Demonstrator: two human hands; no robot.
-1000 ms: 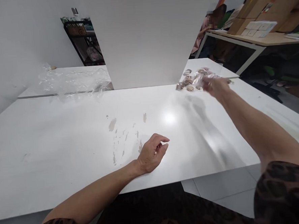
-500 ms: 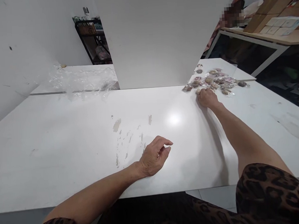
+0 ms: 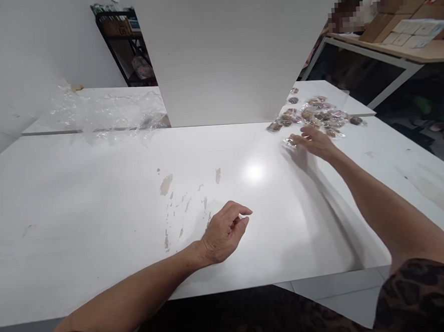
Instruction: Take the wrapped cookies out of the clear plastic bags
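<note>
My left hand (image 3: 226, 232) rests at the near middle of the white table (image 3: 97, 213). Its fingers are curled loosely, with a gap between thumb and index finger and nothing held. Farther off to the right, my right hand (image 3: 315, 141) pinches a small clear-wrapped packet (image 3: 288, 142) with something brown inside at its fingertips. The other fingers stick out above it. Just beyond this hand lies a loose pile of similar wrapped packets (image 3: 322, 114), brown and pinkish under shiny film. What exactly is inside them is too small to tell.
A tall white panel (image 3: 223, 55) stands upright at the table's far edge. Crumpled clear plastic (image 3: 106, 113) lies at the back left. Behind are a black shelf (image 3: 113, 47) and, at right, another table with cardboard boxes (image 3: 415, 4) and a partly visible person.
My right hand has drawn slightly away from the pile with one packet at its fingertips. My left hand keeps its pose. The whole view has shifted a little.
</note>
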